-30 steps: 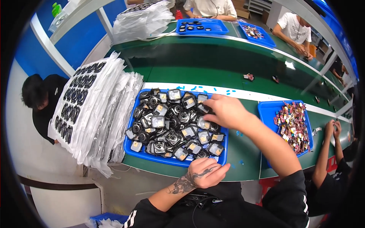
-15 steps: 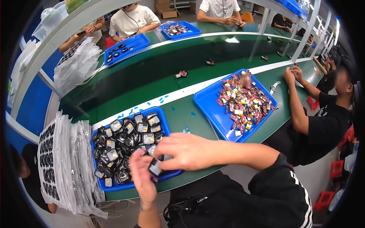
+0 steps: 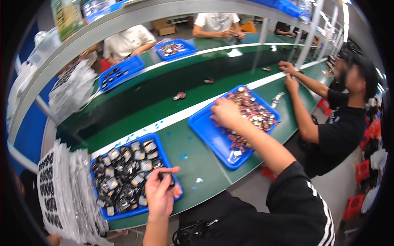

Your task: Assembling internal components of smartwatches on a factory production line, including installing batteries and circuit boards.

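My left hand [image 3: 161,196] is closed around a small black square casing [image 3: 166,178], held over the near right corner of a blue tray [image 3: 167,158]. That tray is heaped with similar black casings [image 3: 123,174], many with pale greyish squares on them. Reaching to the right, my right hand [image 3: 227,113] is over a second blue tray [image 3: 202,126], at the left side of a pile of small red, white and yellow parts [image 3: 256,112]. Its fingers are bent together and pointing down; whatever is between the fingertips cannot be made out.
White plastic-wrapped stacks [image 3: 67,192] stand left of the casing tray. Small blue scraps [image 3: 183,156] dot the green bench. Beyond a white rail, a green belt [image 3: 139,102] carries a few small parts. A co-worker [image 3: 340,119] sits on the right; others work across the belt under a grey frame.
My right hand has left the casing beside my left hand and moved to the parts tray. My left hand still holds the casing. The view has shifted.
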A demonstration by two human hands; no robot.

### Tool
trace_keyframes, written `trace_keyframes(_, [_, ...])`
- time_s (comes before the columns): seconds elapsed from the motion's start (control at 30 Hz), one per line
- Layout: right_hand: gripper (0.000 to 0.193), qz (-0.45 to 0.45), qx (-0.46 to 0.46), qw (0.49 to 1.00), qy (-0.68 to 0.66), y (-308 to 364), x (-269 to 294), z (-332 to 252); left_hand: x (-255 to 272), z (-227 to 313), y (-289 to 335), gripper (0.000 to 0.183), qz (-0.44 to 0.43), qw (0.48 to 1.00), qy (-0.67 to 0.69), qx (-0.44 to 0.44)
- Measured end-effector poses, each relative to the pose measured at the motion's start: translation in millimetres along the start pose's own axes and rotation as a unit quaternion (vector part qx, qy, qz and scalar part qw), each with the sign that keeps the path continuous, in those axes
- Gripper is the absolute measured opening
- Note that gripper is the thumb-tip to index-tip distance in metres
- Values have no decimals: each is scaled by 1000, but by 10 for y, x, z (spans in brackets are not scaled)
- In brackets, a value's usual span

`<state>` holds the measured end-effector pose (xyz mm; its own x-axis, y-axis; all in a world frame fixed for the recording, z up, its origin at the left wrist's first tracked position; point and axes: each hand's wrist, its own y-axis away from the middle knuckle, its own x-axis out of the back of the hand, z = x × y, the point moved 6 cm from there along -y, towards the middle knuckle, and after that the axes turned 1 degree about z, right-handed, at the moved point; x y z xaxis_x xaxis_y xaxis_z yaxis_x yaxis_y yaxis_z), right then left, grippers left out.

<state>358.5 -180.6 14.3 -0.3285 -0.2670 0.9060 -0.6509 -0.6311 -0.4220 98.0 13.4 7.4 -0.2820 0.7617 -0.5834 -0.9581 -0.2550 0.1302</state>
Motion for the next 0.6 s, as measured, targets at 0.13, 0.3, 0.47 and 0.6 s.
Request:
trace_keyframes(0.13, [18,70,17,995,-71,30,327,-171,65,4,23,21,19,1000,10,-21])
trace_keyframes(0.3, [14,184,-60,964,-181,299,789,-169,-50,73,-2,33,9,998,-53,-21])
trace_keyframes(0.47, [13,116,-134,932,-317,351,657,52,-50,78,-45,36,-6,997,-69,-23])
trace_keyframes(0.6, [15,85,-192,895,-394,513,797,16,-164,25,-93,30,-40,991,-120,-48])
